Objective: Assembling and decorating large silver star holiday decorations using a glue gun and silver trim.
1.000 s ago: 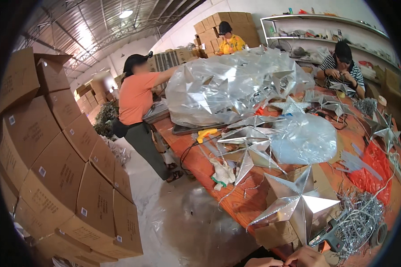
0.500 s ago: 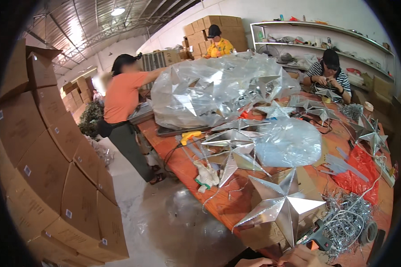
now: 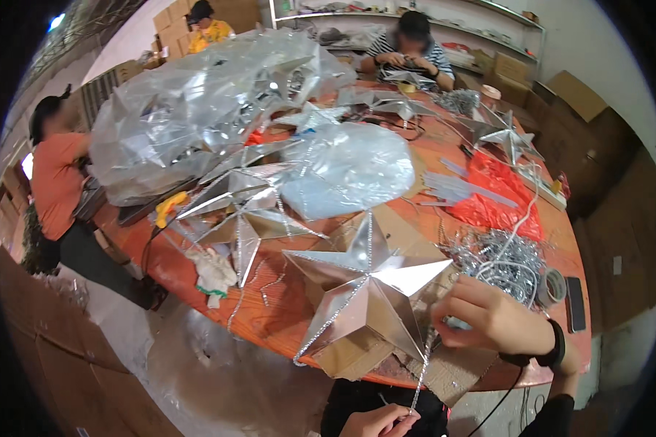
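Note:
A large silver star (image 3: 353, 306) with glittering cord along some ridges lies on cardboard (image 3: 342, 357) at the table's near edge. From its lower right point a silver bead cord (image 3: 420, 382) runs down to my left hand (image 3: 383, 421), whose fingers pinch its end. My right hand (image 3: 488, 317) is curled beside that same point, fingertips close to the cord. What it grips is mostly hidden behind the fingers. A black cable (image 3: 497, 402) hangs below my right wrist.
Tangled silver tinsel (image 3: 499, 255), a tape roll (image 3: 552, 287) and a phone (image 3: 576, 304) lie at right, a red plastic bag (image 3: 492, 193) beyond. More silver stars (image 3: 244, 218), a yellow glue gun (image 3: 170, 207) and a glove (image 3: 213, 271) lie left. Three co-workers (image 3: 58, 182) stand or sit around.
My view has swung right and down. Both hands have come up into view, with the cord drawn between star and left hand. The dark glue gun beside the tinsel no longer shows there.

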{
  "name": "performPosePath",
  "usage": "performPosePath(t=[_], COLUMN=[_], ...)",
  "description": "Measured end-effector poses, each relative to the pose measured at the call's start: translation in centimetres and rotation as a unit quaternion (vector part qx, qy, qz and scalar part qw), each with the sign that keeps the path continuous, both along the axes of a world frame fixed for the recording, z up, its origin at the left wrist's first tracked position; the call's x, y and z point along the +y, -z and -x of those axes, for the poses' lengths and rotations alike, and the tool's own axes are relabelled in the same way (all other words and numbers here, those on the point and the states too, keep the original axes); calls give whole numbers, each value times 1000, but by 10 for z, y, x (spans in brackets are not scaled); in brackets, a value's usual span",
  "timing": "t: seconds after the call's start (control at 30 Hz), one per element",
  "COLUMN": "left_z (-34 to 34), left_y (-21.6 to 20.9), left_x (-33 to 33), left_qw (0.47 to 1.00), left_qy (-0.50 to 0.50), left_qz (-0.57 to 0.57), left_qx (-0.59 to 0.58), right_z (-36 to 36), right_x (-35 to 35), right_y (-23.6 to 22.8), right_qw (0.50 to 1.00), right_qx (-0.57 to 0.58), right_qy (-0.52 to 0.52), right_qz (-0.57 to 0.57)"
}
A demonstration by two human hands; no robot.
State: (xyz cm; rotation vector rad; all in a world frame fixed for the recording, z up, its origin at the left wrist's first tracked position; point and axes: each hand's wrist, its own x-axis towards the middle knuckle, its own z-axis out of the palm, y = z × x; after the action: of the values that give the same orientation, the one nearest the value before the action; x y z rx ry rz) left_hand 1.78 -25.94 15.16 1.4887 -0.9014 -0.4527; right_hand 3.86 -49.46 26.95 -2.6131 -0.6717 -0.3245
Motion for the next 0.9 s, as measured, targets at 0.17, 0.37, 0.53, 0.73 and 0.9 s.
performPosePath(t=[0.17, 0.37, 0.53, 0.73, 0.9], left_z=[1, -8, -5, -1, -3], left_y=[-6, -20, -11, 4, 4], left_x=[-6, -13, -19, -28, -30], left_qw=[998, 995, 994, 992, 992], left_qy=[65, 69, 58, 54, 65], left_qz=[21, 69, 91, 115, 100], left_qx=[-6, -18, -12, -27, -35], right_z=[-29, -59, -74, -88, -92], right_x=[2, 7, 11, 14, 14], right_y=[6, 4, 16, 17, 20], right_qw=[997, 997, 996, 994, 995], right_qx=[-2, 28, -2, -26, -21], right_qy=[-24, -39, -46, -49, -51], right_qz=[70, 58, 75, 99, 86])
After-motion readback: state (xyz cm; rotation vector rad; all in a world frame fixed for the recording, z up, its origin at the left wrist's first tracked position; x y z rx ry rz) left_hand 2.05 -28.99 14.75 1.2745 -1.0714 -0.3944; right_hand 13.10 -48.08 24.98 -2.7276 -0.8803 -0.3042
